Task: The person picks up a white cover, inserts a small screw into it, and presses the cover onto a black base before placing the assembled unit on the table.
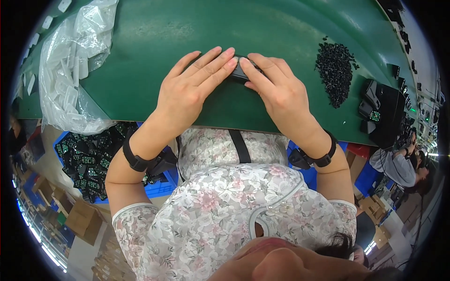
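Note:
Over the green table, both my hands meet at a small dark casing [240,73], mostly covered by the fingers. My left hand [188,91] comes to it from the left, palm down, fingers fairly straight and the index fingertip pressed on its upper end; its thumb is hidden. From the other side my right hand [283,89] grips the casing, index finger lying over its top and thumb at the near edge. A small greyish patch shows on the casing between the fingertips. Black straps sit on both wrists.
Small black parts [335,72] lie heaped on the right of the table [154,28]. Beyond them stands a black box [388,110] with casings on it. A clear bag [70,79] of translucent pieces lies left. A blue bin [159,188] holding circuit-board assemblies [89,161] sits below the edge.

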The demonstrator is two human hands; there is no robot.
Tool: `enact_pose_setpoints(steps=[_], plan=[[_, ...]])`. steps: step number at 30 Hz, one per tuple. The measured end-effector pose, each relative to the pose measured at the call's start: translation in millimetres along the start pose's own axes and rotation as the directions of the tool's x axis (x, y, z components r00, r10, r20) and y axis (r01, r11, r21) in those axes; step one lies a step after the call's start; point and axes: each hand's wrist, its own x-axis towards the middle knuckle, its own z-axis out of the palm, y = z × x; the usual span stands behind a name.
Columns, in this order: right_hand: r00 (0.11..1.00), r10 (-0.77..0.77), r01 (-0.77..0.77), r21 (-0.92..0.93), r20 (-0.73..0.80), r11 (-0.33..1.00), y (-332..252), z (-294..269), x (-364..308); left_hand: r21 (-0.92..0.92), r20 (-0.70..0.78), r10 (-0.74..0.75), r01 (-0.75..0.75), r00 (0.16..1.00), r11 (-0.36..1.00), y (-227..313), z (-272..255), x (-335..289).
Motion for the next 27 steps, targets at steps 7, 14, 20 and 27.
enact_pose_setpoints(steps=[7, 14, 20, 27], plan=[[0.908, 0.338, -0.418, 0.586, 0.248, 0.694, 36, -16, 23, 0.036, -0.181, -0.082, 0.09, 0.98, 0.995, 12, 18, 20], [0.942, 0.328, -0.202, 0.903, 0.072, 0.381, 27, -14, 16, -0.885, 0.214, -0.574, 0.406, 0.791, 0.229, 33, 8, 48], [0.897, 0.429, -0.207, 0.755, -0.108, 0.622, 61, -38, 37, -0.852, 0.036, -0.549, 0.313, 0.835, 0.42, 27, 13, 55], [0.885, 0.441, -0.32, 0.495, -0.148, 0.808, 215, -69, 54, -0.454, -0.387, -0.642, 0.469, 0.662, 0.758, -28, -28, -13]])
